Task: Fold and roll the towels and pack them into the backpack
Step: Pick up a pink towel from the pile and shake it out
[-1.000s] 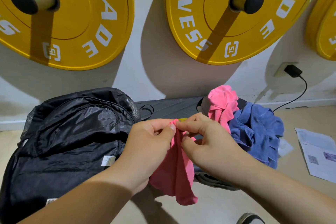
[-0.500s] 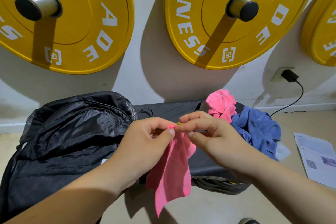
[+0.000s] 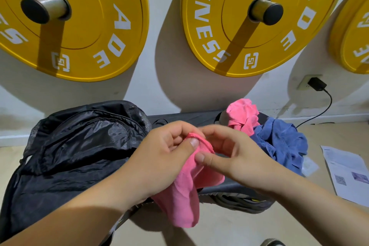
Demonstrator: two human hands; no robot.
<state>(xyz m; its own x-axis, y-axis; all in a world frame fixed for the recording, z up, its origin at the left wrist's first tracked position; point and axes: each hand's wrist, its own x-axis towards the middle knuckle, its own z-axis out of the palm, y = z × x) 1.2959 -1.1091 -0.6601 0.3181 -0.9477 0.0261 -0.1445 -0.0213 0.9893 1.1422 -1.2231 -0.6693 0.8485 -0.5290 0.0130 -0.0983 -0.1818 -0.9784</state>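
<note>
Backpack (image 3: pixel 79 156) lies left, no towel visible inside. Left hand (image 3: pixel 165 158) pinches the top edge of a hanging pink towel (image 3: pixel 185 195), mid-scene; right hand (image 3: pixel 239 162) pinches alongside. Far right, second pink towel (image 3: pixel 242 114) and blue towel (image 3: pixel 279 142) crumpled. Folding barely begun.
</note>
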